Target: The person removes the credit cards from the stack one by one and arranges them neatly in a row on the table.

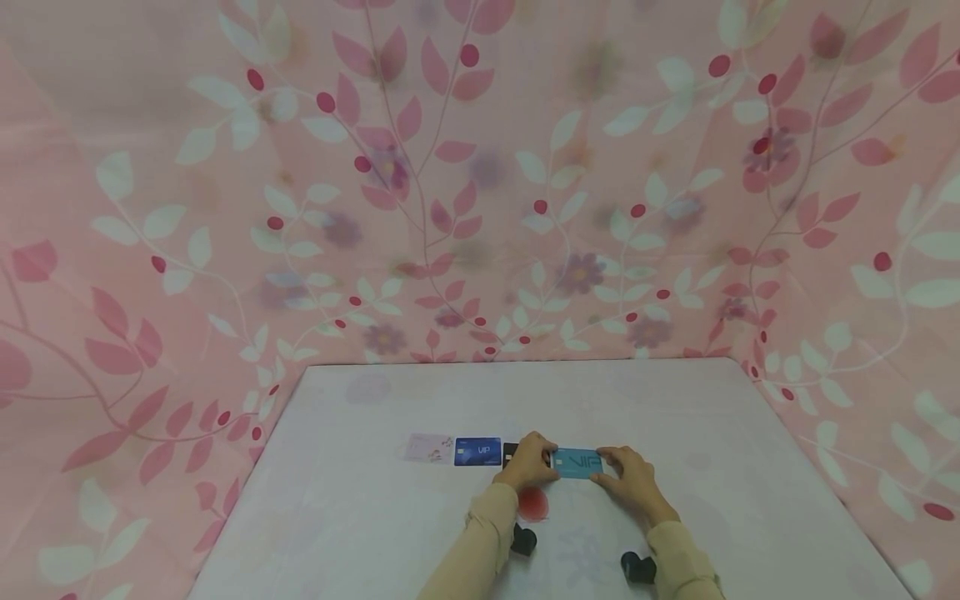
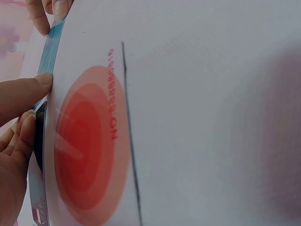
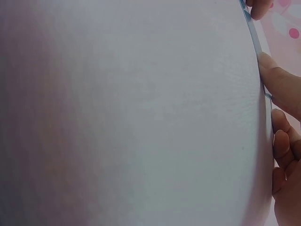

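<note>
A teal VIP card (image 1: 577, 463) lies at the right end of a row of cards. At its left edge my left hand (image 1: 531, 462) holds it between thumb and fingers, while my right hand (image 1: 632, 481) grips the opposite edge. Part of a black card (image 1: 510, 452) shows behind the left hand, which covers most of it. Farther left are a dark blue VIP card (image 1: 477, 452) and a pale floral card (image 1: 429, 448). In the left wrist view, the left thumb (image 2: 30, 92) touches the teal card's edge (image 2: 51, 52).
A red circle design (image 1: 533, 504), with a red number beside it in the left wrist view, lies just below the left hand. Black pieces (image 1: 639, 568) sit at both wrists. The white table (image 1: 360, 517) is surrounded by pink floral cloth (image 1: 480, 208).
</note>
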{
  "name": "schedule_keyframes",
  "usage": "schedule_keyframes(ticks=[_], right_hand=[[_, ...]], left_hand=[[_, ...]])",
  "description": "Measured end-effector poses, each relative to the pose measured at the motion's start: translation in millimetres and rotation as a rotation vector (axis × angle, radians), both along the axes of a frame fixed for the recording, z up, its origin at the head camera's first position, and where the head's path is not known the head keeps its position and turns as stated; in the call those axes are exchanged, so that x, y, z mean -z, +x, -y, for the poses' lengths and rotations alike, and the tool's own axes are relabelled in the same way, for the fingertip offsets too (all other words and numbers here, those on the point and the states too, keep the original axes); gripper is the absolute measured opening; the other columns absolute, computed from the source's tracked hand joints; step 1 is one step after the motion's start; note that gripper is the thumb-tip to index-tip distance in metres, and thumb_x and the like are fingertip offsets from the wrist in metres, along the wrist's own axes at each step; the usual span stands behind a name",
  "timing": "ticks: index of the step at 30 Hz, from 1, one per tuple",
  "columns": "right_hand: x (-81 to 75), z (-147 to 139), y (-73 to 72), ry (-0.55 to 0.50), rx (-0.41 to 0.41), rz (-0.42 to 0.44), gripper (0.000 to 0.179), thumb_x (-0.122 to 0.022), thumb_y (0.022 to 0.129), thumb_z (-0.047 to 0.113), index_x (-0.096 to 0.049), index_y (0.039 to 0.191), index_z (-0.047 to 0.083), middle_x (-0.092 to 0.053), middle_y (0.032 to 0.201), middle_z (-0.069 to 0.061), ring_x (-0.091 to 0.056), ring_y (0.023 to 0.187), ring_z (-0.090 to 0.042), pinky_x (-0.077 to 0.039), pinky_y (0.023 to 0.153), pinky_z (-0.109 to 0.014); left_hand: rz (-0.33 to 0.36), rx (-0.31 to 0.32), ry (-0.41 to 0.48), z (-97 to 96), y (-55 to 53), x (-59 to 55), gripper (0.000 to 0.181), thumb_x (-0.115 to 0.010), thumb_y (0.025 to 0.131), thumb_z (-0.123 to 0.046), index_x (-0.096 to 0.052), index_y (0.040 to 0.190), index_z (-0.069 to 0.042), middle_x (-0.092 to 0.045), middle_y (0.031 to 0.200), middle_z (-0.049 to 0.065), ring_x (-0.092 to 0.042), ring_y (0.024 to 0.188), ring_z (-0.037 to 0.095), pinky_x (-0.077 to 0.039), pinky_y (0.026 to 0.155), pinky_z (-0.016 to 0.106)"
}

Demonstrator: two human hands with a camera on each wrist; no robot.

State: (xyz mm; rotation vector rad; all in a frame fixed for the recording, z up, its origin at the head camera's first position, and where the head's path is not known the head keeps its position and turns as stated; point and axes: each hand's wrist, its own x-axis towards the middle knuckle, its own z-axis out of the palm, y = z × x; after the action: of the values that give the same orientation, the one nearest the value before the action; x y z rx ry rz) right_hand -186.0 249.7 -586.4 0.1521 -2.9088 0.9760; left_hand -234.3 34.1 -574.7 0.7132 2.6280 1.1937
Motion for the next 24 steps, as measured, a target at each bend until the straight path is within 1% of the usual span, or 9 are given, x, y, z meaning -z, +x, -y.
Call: schedule_keyframes(ticks=[12, 17, 22, 24], right_hand=[[-0.8, 0.4, 0.6, -0.006, -0.002, 0.003, 0.047, -0.075, 0.077, 0.027, -0.063, 0.116, 0.004, -0.059, 0.092, -0.006, -0.052, 0.085, -0.022, -0.035, 0.078, -0.049], [1.0, 0.2, 0.9, -0.009, 0.003, -0.002, 0.046, -0.074, 0.079, 0.027, -0.062, 0.117, 0.003, -0.06, 0.093, -0.006, -0.054, 0.087, -0.024, -0.035, 0.079, -0.05], [2.7, 0.7, 1.7, -0.064, 0.023, -0.031, 0.045, -0.072, 0.08, 0.024, -0.061, 0.118, 0.002, -0.061, 0.093, -0.007, -0.056, 0.091, -0.027, -0.034, 0.083, -0.053], [3.9, 1.2, 2.1, -0.101, 0.043, -0.039, 0.045, -0.072, 0.081, 0.022, -0.06, 0.119, 0.001, -0.061, 0.093, -0.006, -0.056, 0.091, -0.026, -0.036, 0.085, -0.051]], left_hand=[[-0.056, 0.013, -0.008, -0.5, -1.1, 3.1, 0.042, -0.078, 0.066, 0.0, -0.067, 0.106, 0.008, -0.049, 0.079, 0.004, -0.041, 0.071, 0.005, -0.038, 0.063, 0.016], [-0.05, 0.002, -0.015, -0.6, 0.5, 5.3, 0.046, -0.079, 0.067, -0.003, -0.066, 0.11, 0.007, -0.049, 0.083, 0.003, -0.042, 0.072, 0.004, -0.039, 0.064, 0.015], [-0.036, -0.009, 0.019, -0.3, 2.0, 5.9, 0.046, -0.077, 0.068, -0.004, -0.065, 0.111, 0.007, -0.05, 0.085, 0.004, -0.044, 0.073, 0.005, -0.04, 0.064, 0.016], [-0.037, -0.01, 0.041, 0.2, 2.4, 6.1, 0.044, -0.076, 0.069, -0.003, -0.065, 0.111, 0.006, -0.051, 0.085, 0.005, -0.044, 0.074, 0.006, -0.04, 0.064, 0.016]])
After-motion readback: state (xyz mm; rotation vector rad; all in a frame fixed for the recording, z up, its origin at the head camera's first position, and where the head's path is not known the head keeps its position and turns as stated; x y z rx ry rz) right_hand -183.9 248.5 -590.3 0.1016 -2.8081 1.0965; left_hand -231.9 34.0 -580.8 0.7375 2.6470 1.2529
